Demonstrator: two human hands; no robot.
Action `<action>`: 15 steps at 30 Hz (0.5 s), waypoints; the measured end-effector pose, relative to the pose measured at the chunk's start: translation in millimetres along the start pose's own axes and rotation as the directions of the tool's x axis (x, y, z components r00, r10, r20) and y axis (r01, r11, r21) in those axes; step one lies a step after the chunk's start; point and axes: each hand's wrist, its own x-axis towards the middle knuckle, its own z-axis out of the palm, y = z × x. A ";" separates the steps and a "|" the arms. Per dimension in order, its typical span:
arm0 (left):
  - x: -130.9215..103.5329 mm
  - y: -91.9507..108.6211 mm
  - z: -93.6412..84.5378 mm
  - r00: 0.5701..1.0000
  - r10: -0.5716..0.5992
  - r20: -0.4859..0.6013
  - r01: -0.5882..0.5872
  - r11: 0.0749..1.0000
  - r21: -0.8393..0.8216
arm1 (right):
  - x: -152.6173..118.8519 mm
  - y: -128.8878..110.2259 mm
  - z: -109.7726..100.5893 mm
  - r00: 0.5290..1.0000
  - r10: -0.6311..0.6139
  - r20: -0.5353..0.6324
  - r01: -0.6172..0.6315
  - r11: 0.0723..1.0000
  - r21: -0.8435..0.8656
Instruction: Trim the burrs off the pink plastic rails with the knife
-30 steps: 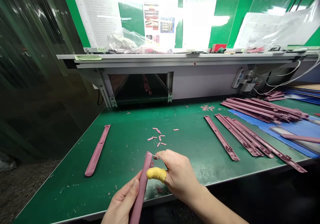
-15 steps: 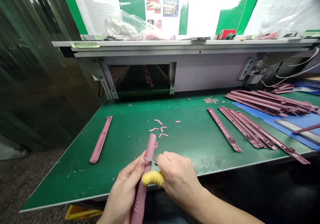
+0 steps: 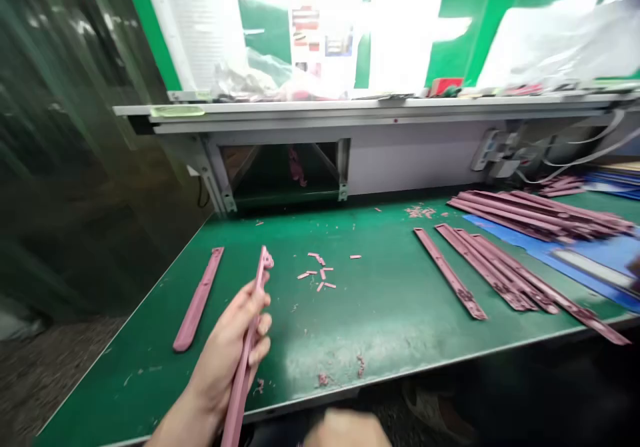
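My left hand (image 3: 220, 354) is wrapped round a long pink plastic strip (image 3: 237, 399) with a small loop-like tab at its upper end. The strip slants upward over the near left part of the table, its narrow edge facing me. My right hand (image 3: 347, 430) shows only as a blur at the bottom edge. Its fingers, and anything in them, are out of sight. To the left of the held strip lies another pink strip (image 3: 199, 299), and small cut pink pieces (image 3: 323, 274) lie to its right. Curled pink shavings (image 3: 323, 380) rest near the table's front edge.
Several pink strips (image 3: 480, 267) lie side by side on the green table (image 3: 370, 307) at the right. Behind them a pile of strips (image 3: 535, 212) rests on a blue sheet (image 3: 543, 250). A white-edged shelf (image 3: 310, 108) spans the back, with a power strip (image 3: 484, 150) below it.
My left hand has moved left, away from my right hand, and the strip has turned edge-on. The right hand has dropped to the bottom edge, its thin blade no longer visible. Shavings now show near the front edge.
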 end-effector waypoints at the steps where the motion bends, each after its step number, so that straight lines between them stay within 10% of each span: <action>1: -6.9 -7.1 0.2 0.999 -0.050 -0.019 0.051 0.997 0.060 | 10.4 4.3 -12.2 0.998 0.021 -0.051 -0.021 1.000 -0.004; 6: -43.2 -40.5 11.8 0.983 -0.153 -0.103 0.167 0.974 0.155 | 58.7 15.7 -55.9 0.967 0.080 -0.242 -0.117 0.982 -0.146; 15: -54.3 -51.7 5.0 0.983 -0.181 -0.015 0.179 0.980 -0.086 | 68.9 11.8 -55.8 0.983 -0.024 -0.182 -0.066 0.881 -0.469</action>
